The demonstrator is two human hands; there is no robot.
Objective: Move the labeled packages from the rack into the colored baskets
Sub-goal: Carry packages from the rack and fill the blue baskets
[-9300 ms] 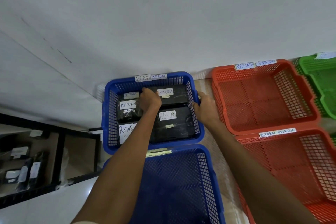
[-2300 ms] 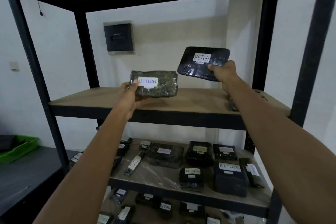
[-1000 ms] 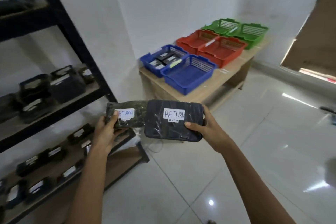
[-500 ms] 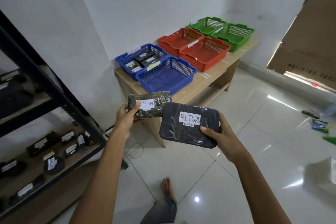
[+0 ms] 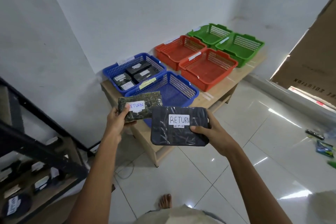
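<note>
My left hand grips a small dark green package with a white RETURN label. My right hand holds a larger flat black package, also labeled RETURN, by its right edge. Both are held in the air in front of a low wooden table. On it stand two blue baskets: the far one holds several black labeled packages, the near one looks bare. Two red baskets and two green baskets sit further right.
The black metal rack with several labeled packages on its lower shelves is at the left. A white tiled floor spreads right of the table. A brown cardboard sheet leans at the right; small items lie on the floor.
I have turned from the rack with both packages and come closer to the table; the baskets now look larger and nearer. Both hands keep their hold.
</note>
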